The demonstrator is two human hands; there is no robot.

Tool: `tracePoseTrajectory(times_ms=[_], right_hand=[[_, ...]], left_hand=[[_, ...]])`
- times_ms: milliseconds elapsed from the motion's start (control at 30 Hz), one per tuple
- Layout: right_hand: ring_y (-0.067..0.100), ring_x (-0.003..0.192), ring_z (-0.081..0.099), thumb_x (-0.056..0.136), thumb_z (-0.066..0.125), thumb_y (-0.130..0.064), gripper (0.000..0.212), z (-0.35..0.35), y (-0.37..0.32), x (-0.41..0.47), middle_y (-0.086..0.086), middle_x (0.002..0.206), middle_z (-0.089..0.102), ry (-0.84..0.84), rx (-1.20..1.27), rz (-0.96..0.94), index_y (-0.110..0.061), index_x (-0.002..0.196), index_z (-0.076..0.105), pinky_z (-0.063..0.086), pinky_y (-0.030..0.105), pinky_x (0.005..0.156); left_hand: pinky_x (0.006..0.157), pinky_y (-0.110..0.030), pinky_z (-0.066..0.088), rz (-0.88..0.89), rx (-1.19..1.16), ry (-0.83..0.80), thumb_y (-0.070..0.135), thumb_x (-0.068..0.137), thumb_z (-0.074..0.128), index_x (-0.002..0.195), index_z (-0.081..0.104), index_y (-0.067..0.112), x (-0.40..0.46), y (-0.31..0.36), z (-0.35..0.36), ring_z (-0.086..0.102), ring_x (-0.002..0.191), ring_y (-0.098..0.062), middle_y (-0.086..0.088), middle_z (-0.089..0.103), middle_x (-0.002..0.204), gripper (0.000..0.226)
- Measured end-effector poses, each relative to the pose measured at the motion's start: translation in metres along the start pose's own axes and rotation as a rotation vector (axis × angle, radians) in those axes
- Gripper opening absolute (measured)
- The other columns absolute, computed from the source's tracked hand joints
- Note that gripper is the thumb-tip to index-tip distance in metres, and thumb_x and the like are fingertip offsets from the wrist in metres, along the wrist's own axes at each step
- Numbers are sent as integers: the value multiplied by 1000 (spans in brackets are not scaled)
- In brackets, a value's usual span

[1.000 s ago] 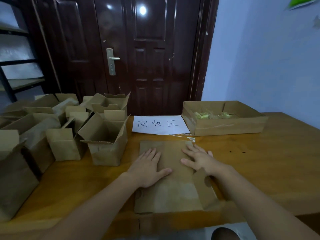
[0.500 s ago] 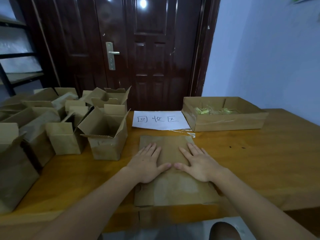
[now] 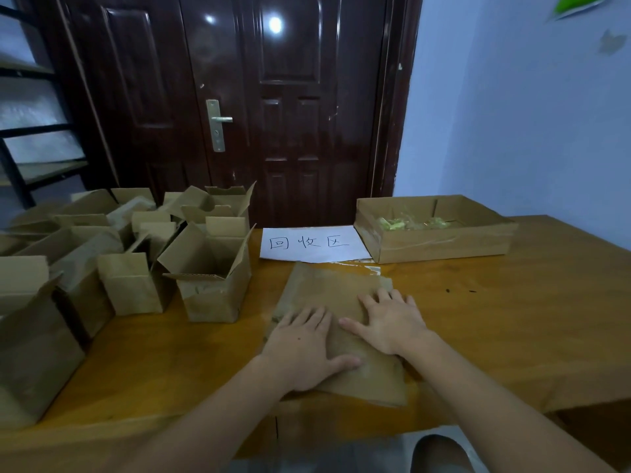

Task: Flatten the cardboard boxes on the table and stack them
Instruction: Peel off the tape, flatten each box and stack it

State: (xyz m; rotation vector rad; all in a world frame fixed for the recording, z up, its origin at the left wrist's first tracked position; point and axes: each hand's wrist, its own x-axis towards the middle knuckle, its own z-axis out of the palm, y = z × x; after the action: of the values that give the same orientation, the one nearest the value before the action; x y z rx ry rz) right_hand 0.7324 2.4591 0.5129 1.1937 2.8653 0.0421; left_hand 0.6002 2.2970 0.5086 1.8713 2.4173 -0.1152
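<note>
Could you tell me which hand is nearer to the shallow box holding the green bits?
Right. The right hand lies flat on the flattened cardboard, below and left of the shallow box. The left hand presses the same cardboard farther left and nearer the person.

"回收区" on white paper sheet (image 3: 312, 244)

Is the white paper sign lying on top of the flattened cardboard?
No. The white paper sign lies on the table just behind the flattened cardboard, which both hands press.
</note>
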Motion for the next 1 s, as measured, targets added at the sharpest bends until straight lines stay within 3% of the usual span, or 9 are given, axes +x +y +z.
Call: tracePoseTrajectory(times_ms=[167,267,333,400,467,533,600,900,1000], right_hand=[[27,128,38,70,35,-97,97,-25,2,-5,6,138,47,18,-88,-2,-28,136,54,33,49,107],[35,149,16,59,56,-95,120,-28,12,-2,5,165,14,-170,73,18,-31,156,26,18,58,118],[38,154,-4,51,60,-96,138,-28,17,-1,3,168,-13,-298,138,50,-35,160,3,7,62,120],[37,154,-6,46,58,-100,145,-26,20,-2,4,168,-14,-352,181,72,-35,160,-2,10,62,121],[36,153,3,34,50,-106,153,-26,21,-5,4,169,-5,-346,182,82,-36,161,1,17,59,119],[35,151,9,21,40,-110,161,-25,24,-7,3,168,3,-325,144,90,-37,160,4,21,55,117],[34,150,12,24,41,-110,158,-25,28,-8,3,167,6,-310,122,113,-37,160,5,22,53,116],[36,148,17,27,34,-113,156,-15,103,-22,9,165,15,-238,132,317,-35,160,10,24,53,113],[36,148,17,27,33,-114,156,-15,136,-26,7,166,12,-229,152,363,-36,160,7,26,53,113]], left_hand=[[127,-45,-7,8,-38,13,97,77,6,164,9,39,-10,-44,1,-6,158,-20,5,0,173,105],[126,-45,6,-153,-19,71,79,96,16,161,18,45,-14,-57,6,5,158,-26,0,8,173,72],[125,-46,14,-230,16,74,66,105,17,161,16,44,-15,-56,9,12,157,-31,-8,13,172,61],[125,-47,14,-276,-5,77,75,100,10,163,13,40,-16,-52,9,14,157,-31,-11,14,171,72],[126,-48,8,-278,-70,58,98,78,5,165,11,33,-16,-46,8,9,158,-28,-7,8,173,108],[126,-47,2,-228,-100,9,113,54,8,166,3,25,-15,-40,8,1,159,-24,-3,-2,173,143],[126,-47,-2,-187,-122,-52,117,42,19,165,-6,20,-10,-34,7,-5,158,-23,-1,-9,173,158],[120,-49,24,-67,-171,-29,110,56,31,164,14,29,60,12,-10,14,154,-23,8,12,169,136],[120,-48,22,-5,-209,4,102,69,36,164,18,24,82,41,-10,17,154,-23,4,15,170,124]])
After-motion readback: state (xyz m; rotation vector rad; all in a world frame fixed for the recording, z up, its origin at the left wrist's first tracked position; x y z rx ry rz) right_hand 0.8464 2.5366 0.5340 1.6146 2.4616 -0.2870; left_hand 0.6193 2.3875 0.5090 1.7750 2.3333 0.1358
